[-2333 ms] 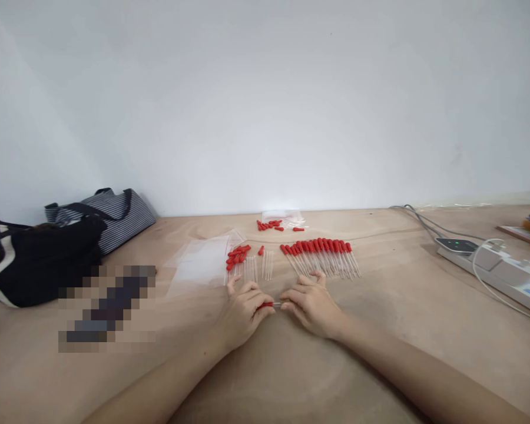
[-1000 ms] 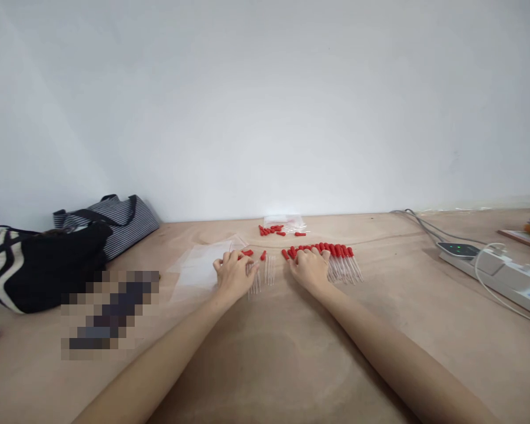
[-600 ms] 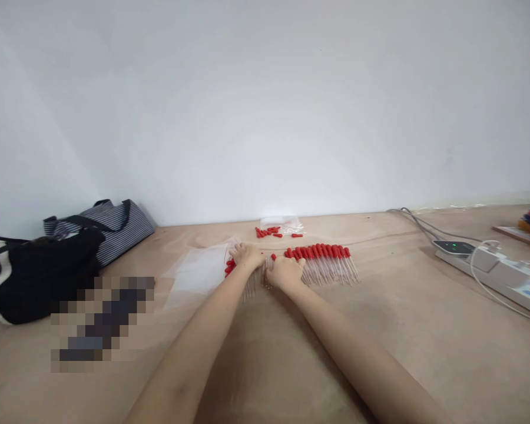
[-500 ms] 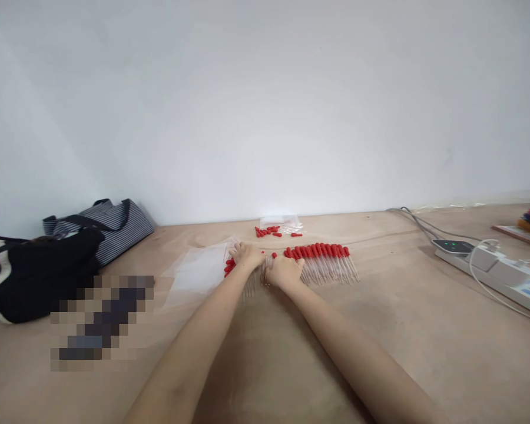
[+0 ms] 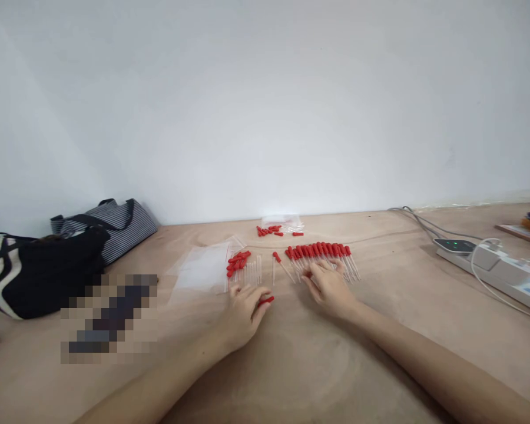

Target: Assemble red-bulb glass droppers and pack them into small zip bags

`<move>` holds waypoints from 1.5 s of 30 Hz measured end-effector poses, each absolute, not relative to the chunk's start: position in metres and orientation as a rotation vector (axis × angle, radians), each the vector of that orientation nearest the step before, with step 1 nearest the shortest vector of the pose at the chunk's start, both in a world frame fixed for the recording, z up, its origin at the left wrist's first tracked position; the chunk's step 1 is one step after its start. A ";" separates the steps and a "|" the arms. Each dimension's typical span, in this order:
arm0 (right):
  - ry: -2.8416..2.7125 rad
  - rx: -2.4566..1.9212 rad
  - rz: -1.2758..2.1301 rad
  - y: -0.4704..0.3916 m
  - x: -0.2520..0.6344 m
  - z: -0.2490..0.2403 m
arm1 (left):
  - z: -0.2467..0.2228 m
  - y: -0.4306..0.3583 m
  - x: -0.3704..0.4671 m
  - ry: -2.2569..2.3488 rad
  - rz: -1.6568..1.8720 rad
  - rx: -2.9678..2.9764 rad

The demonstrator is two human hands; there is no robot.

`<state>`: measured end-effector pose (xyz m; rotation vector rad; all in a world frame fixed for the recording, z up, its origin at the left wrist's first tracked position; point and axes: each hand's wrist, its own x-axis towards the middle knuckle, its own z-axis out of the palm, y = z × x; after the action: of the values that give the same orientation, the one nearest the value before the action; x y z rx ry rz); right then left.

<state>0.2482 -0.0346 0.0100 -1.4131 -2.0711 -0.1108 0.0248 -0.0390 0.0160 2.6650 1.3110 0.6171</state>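
Your two hands are apart over the table (image 5: 304, 377), and every position below is taken from the row of red-capped droppers (image 5: 321, 249). The row lies with its red caps toward the wall (image 5: 265, 106) and its clear stems toward you. Your left hand (image 5: 247, 309) is on the near side of the row and to its left, with a red bulb (image 5: 266, 301) pinched between thumb and fingers. The bulb lies at a slant; whether a stem sits in it cannot be told. Your right hand (image 5: 329, 288) is at the row's near edge, fingers bent and covering part of the stems; you may or may not be gripping something there, the view does not settle it.

Just left of the row, a single dropper (image 5: 284, 268) lies tilted, its cap up and to the left. Farther left come a lone clear tube (image 5: 274, 273), a group of clear tubes (image 5: 252, 272), a heap of red bulbs (image 5: 237, 265) and a clear plastic bag (image 5: 203, 270). Beyond the row, a second cluster of red bulbs (image 5: 268, 231) lies near the wall. Well right of the row stands a white power strip (image 5: 507, 275).
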 end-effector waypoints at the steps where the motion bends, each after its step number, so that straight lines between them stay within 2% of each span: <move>1: -2.086 -1.372 -0.117 -0.042 0.254 0.007 | 0.012 -0.044 0.024 1.275 0.625 2.649; 11: -2.189 -1.121 0.027 -0.069 0.234 -0.006 | 0.004 -0.048 0.028 1.214 0.667 2.558; 31: -2.192 -1.063 0.046 -0.069 0.231 -0.005 | 0.004 -0.049 0.029 1.276 0.693 2.436; 38: -2.150 -1.070 -0.045 -0.062 0.225 -0.014 | 0.005 -0.053 0.032 1.213 0.756 2.489; 45: -2.144 -1.197 -0.317 -0.064 0.222 -0.010 | 0.004 -0.051 0.033 1.215 0.797 2.513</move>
<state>0.2222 -0.0640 -0.0102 -1.1965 -2.1438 -0.3173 0.0325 -0.0515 0.0039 2.5127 1.2146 0.7968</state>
